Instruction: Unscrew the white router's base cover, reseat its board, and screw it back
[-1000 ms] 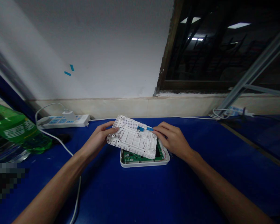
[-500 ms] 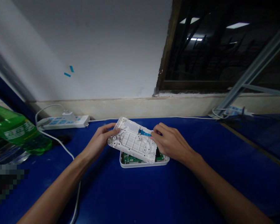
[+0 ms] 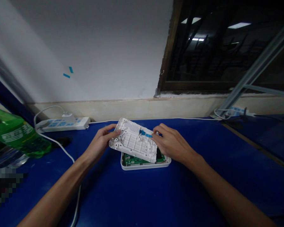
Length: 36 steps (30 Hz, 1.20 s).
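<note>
A white perforated plastic cover (image 3: 134,143) is held tilted with its ribbed inner side facing me. My left hand (image 3: 103,138) grips its left edge, thumb on the inner face and fingers behind. A strip of blue tape (image 3: 145,134) lies across the cover's upper right part. My right hand (image 3: 171,140) pinches at the strip's right end, by the cover's right edge; its fingertips are partly hidden. Beneath the cover, a shallow white housing (image 3: 145,167) rests on the table with a green circuit board (image 3: 131,159) inside, partly covered.
A white power strip (image 3: 65,124) with a plugged-in adapter stands against the wall, its cable (image 3: 65,151) running down the left side. A green bottle (image 3: 16,132) is at far left. Another power strip (image 3: 238,111) lies at right beside a metal frame (image 3: 248,72).
The blue tape has shifted slightly, and more of it shows beside my right fingers. The cover's lower right corner has risen a little. My left hand keeps its hold.
</note>
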Tool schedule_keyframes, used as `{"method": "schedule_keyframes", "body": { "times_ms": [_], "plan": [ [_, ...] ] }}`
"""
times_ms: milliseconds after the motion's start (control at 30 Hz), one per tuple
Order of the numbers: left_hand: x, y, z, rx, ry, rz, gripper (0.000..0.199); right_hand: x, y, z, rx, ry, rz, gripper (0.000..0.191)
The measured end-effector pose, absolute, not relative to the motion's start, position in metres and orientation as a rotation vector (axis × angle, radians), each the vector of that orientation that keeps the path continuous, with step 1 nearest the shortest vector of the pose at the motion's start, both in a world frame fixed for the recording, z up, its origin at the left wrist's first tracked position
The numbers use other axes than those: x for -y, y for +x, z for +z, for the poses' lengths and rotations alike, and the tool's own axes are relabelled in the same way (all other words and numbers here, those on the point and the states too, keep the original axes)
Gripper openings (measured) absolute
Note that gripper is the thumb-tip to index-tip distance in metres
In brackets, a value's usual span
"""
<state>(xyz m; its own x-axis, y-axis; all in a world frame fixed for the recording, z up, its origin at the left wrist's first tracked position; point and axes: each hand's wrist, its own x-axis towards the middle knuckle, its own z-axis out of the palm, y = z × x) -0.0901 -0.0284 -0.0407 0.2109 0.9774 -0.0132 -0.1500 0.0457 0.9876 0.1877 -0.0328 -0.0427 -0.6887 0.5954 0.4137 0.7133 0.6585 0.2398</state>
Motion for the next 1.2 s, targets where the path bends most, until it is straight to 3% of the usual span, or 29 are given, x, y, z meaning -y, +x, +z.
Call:
{"method": "schedule_keyframes", "body": {
  "times_ms": [400,733,1200],
  "plan": [
    [0.021,-0.094,-0.048,-0.927,1.101,1.078,0.045,0.018,0.191,-0.068,2.174,-0.922,0.07,0.019],
    [0.022,-0.095,-0.05,-0.897,1.109,1.054,0.042,0.017,0.185,-0.069,2.029,-0.918,0.173,0.007],
    [0.022,-0.09,-0.056,-0.902,1.152,1.025,0.031,0.016,0.184,-0.073,2.042,-0.813,0.35,0.009]
  ]
}}
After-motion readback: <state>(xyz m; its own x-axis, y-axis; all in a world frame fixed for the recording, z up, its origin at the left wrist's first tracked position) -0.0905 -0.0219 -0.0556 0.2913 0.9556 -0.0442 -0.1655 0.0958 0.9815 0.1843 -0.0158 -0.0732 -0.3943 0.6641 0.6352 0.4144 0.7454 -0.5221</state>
